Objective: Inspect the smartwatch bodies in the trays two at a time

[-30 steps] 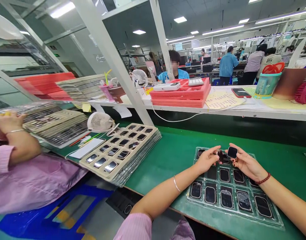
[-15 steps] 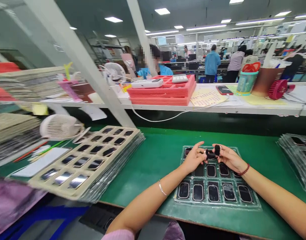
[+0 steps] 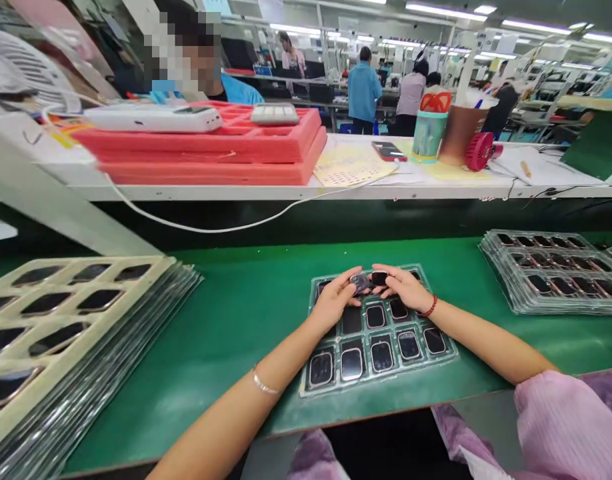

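Observation:
Over the far part of a clear plastic tray (image 3: 306, 392), both hands are close together. My left hand (image 3: 335, 299) pinches a dark, shiny watch screen (image 3: 360, 283), its fingers partly covering it. Tilted in the fingers of my right hand (image 3: 406, 287) is another black watch screen (image 3: 379, 278) with a pale rim. The two pieces are side by side; I cannot tell whether they touch. Below, the tray's pockets hold several rounded-square watch screens (image 3: 382, 356) with light metal rims. My hands hide part of the tray's back row.
Beige trays of screens (image 3: 103, 327) are stacked at the left, clear trays (image 3: 561, 273) at the right. Behind runs a white shelf (image 3: 266, 193) bearing red foam trays (image 3: 206, 175), a phone (image 3: 389, 151), a cup (image 3: 429, 137) and a hanging white cable (image 3: 211, 231). Several people stand beyond.
The view has swung right and closer to the shelf, bringing more of the right-hand tray stack in. The right hand's screen, upright before, now lies flatter, and the left one has turned its face up.

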Demonstrator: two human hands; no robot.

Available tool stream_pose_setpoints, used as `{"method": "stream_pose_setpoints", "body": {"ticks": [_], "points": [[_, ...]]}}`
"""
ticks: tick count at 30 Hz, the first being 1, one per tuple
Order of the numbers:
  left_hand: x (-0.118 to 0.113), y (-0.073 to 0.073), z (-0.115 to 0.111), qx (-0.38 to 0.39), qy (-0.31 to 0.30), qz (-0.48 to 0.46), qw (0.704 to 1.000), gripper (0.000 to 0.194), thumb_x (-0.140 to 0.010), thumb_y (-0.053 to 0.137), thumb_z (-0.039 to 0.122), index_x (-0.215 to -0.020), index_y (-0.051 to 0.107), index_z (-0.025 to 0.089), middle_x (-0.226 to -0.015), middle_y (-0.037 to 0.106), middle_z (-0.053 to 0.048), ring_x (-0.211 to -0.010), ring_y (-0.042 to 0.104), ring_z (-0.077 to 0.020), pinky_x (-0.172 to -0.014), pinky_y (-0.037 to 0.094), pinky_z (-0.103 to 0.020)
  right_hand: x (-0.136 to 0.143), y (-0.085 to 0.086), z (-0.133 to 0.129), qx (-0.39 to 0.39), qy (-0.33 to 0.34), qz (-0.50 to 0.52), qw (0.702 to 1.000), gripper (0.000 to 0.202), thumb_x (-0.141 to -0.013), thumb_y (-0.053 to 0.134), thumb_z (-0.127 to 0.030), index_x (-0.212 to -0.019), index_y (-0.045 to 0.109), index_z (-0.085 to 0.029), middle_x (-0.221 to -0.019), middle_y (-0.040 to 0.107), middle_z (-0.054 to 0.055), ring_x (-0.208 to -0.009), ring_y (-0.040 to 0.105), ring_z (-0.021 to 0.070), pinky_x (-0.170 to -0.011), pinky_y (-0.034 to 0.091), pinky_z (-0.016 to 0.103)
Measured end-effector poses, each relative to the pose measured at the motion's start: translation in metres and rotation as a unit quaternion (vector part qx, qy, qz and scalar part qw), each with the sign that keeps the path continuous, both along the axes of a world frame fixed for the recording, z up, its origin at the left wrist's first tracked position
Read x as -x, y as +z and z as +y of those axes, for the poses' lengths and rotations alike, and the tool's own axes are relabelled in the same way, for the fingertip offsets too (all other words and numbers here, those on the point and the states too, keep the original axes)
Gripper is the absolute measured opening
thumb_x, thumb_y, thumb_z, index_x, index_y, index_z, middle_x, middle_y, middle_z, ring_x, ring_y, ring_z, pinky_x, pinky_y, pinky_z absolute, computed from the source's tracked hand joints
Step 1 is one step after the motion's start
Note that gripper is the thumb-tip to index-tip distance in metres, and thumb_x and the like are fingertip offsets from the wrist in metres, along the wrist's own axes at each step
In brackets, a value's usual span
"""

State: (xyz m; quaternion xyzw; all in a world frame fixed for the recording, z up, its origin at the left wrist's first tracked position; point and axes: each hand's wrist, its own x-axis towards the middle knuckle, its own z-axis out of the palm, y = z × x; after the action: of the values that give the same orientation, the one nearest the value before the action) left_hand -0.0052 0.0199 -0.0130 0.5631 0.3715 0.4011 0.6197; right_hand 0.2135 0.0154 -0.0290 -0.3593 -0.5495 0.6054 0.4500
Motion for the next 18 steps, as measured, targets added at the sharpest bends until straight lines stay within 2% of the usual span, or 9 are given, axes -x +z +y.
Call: {"method": "stream_pose_setpoints", "body": {"ticks": [5,8,12,18], "points": [[-0.005,-0.007,0.000,-0.011,0.000,-0.012,1.000,0.065,-0.072,0.062,0.017,-0.137,0.051,0.015,-0.116,0.067,-0.011,-0.087,0.066,-0.0152,-0.060,0.053,-0.019,-0.001,0.002,-0.006,-0.046,-0.012,-0.055,0.997,0.051,-0.085,0.062,-0.022,-0.135,0.053,-0.021,-0.117,0.069,0.009,-0.084,0.071,0.0157,-0.072,0.060,0.030],[-0.006,-0.010,0.000,-0.012,0.005,0.000,1.000,0.063,-0.071,0.059,0.012,-0.134,0.053,0.015,-0.112,0.068,-0.011,-0.084,0.067,-0.0159,-0.057,0.051,-0.019,-0.001,0.002,-0.006,-0.064,-0.013,-0.079,0.995,0.051,-0.084,0.060,-0.020,-0.134,0.052,-0.020,-0.113,0.069,0.010,-0.078,0.070,0.0151,-0.069,0.059,0.030],[-0.005,-0.007,-0.002,-0.013,0.004,0.018,1.000,0.058,-0.072,0.061,0.015,-0.130,0.056,0.014,-0.108,0.070,-0.011,-0.083,0.069,-0.0177,-0.055,0.050,-0.020,0.000,0.007,-0.007,-0.054,-0.002,-0.074,0.996,0.048,-0.083,0.063,-0.023,-0.130,0.053,-0.020,-0.108,0.070,0.009,-0.075,0.070,0.0150,-0.066,0.058,0.030],[-0.001,-0.003,0.000,-0.040,0.012,0.043,0.998,0.036,-0.083,0.060,0.034,-0.110,0.068,0.013,-0.094,0.073,-0.008,-0.069,0.068,-0.0149,-0.053,0.049,-0.021,0.001,0.015,-0.007,-0.017,-0.010,-0.068,0.997,0.035,-0.089,0.061,-0.046,-0.109,0.062,-0.017,-0.092,0.072,0.007,-0.062,0.068,0.0133,-0.056,0.054,0.026]]}}
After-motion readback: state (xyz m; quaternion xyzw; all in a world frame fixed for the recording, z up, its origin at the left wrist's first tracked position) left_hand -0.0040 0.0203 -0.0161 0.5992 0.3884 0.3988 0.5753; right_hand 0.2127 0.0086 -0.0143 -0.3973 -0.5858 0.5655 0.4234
